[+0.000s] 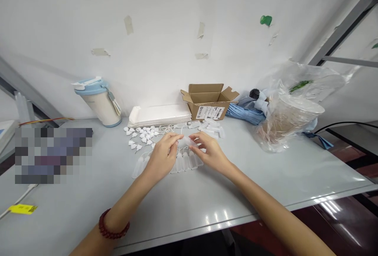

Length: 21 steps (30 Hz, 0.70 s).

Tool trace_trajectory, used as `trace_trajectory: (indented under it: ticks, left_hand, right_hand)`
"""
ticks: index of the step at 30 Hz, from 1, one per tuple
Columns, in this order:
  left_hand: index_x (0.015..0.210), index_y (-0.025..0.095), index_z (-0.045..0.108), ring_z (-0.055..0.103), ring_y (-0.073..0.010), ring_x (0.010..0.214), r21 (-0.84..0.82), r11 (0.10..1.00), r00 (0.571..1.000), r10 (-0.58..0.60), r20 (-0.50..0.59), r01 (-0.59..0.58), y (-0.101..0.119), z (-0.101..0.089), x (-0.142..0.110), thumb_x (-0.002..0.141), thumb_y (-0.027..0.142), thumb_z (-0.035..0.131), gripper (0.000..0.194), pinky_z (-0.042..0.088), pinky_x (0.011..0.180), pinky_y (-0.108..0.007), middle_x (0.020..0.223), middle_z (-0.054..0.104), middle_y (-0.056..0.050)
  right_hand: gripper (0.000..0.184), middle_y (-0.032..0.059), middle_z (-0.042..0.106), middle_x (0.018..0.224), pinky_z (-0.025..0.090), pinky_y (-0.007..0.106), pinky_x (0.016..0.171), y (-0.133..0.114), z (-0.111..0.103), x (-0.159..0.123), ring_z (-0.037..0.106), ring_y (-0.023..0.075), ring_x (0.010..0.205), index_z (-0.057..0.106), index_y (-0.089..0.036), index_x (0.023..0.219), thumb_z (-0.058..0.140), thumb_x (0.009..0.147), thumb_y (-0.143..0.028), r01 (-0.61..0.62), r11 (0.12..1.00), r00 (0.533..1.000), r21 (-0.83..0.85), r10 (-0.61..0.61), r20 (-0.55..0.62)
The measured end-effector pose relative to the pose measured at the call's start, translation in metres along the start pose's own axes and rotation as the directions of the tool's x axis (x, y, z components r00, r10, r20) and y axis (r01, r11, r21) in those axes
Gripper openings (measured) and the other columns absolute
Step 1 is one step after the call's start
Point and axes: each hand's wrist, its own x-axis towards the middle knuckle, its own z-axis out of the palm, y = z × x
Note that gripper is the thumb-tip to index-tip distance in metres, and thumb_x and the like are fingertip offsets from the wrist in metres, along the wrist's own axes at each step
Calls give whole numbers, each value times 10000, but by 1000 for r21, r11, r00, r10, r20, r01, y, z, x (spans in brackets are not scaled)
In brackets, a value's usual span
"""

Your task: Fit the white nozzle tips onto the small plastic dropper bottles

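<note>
A person's two bare hands meet over the middle of a grey surface [183, 201], seen from head height. The right hand [210, 148] grasps a clear plastic piece [190, 141], its grip formed by the thumb on the near side and curled fingers on the far side. The left hand [162, 154] faces it, fingertips drawn together near the piece's left end, where a thin white cord [182, 130] shows; whether the left grip pinches the cord or the piece, I cannot tell. The clear plastic piece is between the hands, above a row of similar corded pieces [184, 162] that runs left and right beneath them. A dark red beaded bracelet [113, 226] circles the left wrist.

Beyond the left hand are scattered small white caps [144, 133]. Behind these lies a flat white stack [161, 115], with an open cardboard box [206, 108] just right of it. Loose clear pieces [213, 128] lie in front of the box. Farther right are blue cloth [246, 114] and a bulky clear plastic bag [288, 118]. To the left stands a cream tumbler [102, 104] with a blue lid, near a pixelated, unreadable patch. A yellow tag [23, 209] sits at the near left.
</note>
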Motion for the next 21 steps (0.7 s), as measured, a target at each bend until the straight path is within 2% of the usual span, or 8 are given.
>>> trace_trajectory:
  ticks: [6, 11, 16, 21]
  left_hand:
    - [1134, 208, 619, 576, -195, 932, 17, 998, 998, 60, 27, -60, 5, 2, -3, 900, 189, 357, 352, 503, 783, -333, 1101, 589, -75]
    - [1191, 197, 578, 559, -216, 1026, 62, 986, 988, 154, 21, -155, 4, 5, -5, 900, 162, 348, 372, 511, 809, -355, 1172, 575, -94]
    - [1189, 172, 574, 540, -238, 1097, 90, 973, 977, 213, -6, -211, 4, 6, -5, 901, 154, 363, 357, 509, 853, -400, 1191, 585, -110]
    - [1167, 177, 577, 552, -234, 1086, 116, 957, 963, 269, -10, -266, 3, 8, -6, 888, 142, 401, 332, 516, 859, -407, 1172, 604, -102]
  right_hand:
    - [259, 90, 585, 1020, 546, 291, 679, 1, -1, 0, 607, 168, 880, 544, -184, 1096, 531, 842, -238, -29, 999, 999, 23, 30, -16]
    - [350, 89, 590, 1031, 542, 284, 688, 0, -1, -1, 613, 162, 871, 522, -193, 1196, 529, 849, -240, -53, 997, 998, 54, 54, -15]
    - [300, 99, 597, 1086, 544, 305, 675, 1, 1, -1, 628, 160, 814, 558, -185, 1123, 551, 835, -268, -103, 984, 994, 143, 107, -23]
    - [296, 97, 590, 1103, 549, 307, 639, -2, 0, 1, 647, 169, 799, 558, -181, 1075, 578, 806, -303, -176, 935, 982, 309, 189, -11]
